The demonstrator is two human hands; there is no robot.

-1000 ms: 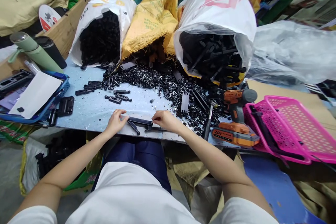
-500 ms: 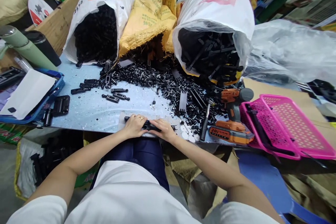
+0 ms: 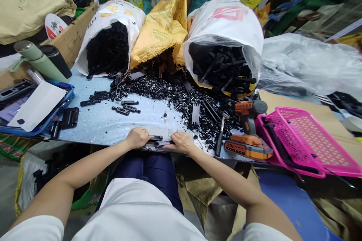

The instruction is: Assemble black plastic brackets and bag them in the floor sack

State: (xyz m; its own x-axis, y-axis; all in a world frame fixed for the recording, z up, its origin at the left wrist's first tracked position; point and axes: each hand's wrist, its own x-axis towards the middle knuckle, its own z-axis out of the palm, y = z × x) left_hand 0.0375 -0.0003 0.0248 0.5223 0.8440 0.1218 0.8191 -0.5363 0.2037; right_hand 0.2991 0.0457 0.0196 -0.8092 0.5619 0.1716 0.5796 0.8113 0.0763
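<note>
At the table's front edge, my left hand (image 3: 137, 138) is closed around one end of a slim black plastic part (image 3: 156, 138) that points right. My right hand (image 3: 182, 142) grips a second black plastic part (image 3: 163, 144), its free end pointing left. The two parts lie close together between my hands; whether they touch, I cannot tell. Under them is a pale flat board (image 3: 158, 131). Several black clip-like pieces (image 3: 126, 107) lie beyond my left hand. Past my right hand spreads a pile of small black parts and metal pins (image 3: 181, 99).
To the right are a hammer (image 3: 220, 139), an orange cordless drill (image 3: 249, 141) and a pink basket (image 3: 325, 135). White sacks (image 3: 115, 9) (image 3: 226, 19) of black parts and a yellow sack (image 3: 161, 26) line the back. A blue tray (image 3: 68, 96) stands left.
My hands have moved apart, from close together on one black assembly to each holding a separate black part. The camera view has tilted up slightly.
</note>
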